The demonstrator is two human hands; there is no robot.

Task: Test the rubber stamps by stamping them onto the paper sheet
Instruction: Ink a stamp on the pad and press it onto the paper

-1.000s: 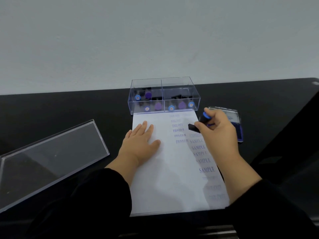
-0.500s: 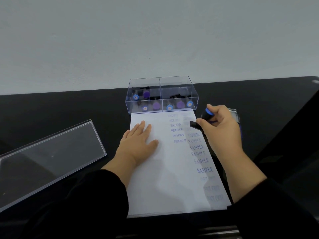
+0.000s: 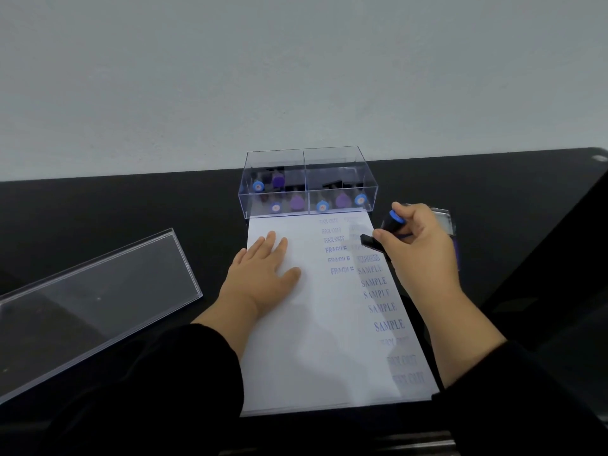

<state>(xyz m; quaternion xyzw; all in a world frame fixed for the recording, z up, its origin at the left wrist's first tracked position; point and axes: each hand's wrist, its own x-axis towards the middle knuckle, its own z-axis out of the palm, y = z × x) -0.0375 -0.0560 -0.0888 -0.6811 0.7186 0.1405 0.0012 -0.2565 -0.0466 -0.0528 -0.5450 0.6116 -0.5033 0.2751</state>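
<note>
A white paper sheet [image 3: 316,340] lies on the black table, printed with columns of blue words such as FRAGILE and SAMPLE. My left hand [image 3: 263,274] rests flat on the sheet's upper left, fingers spread. My right hand [image 3: 418,248] grips a black rubber stamp with a blue cap [image 3: 390,227], tilted, its black base near the sheet's upper right edge. A clear box [image 3: 307,205] at the top of the sheet holds several stamps with blue and purple caps.
An ink pad [image 3: 444,220] sits behind my right hand, mostly hidden. The clear box lid [image 3: 92,307] lies on the table to the left. The table's right edge [image 3: 559,232] runs diagonally. A pale wall rises behind.
My right hand has lifted the stamp off the paper and drawn it right toward the ink pad, uncovering a fresh blue print. The left hand stays flat on the sheet.
</note>
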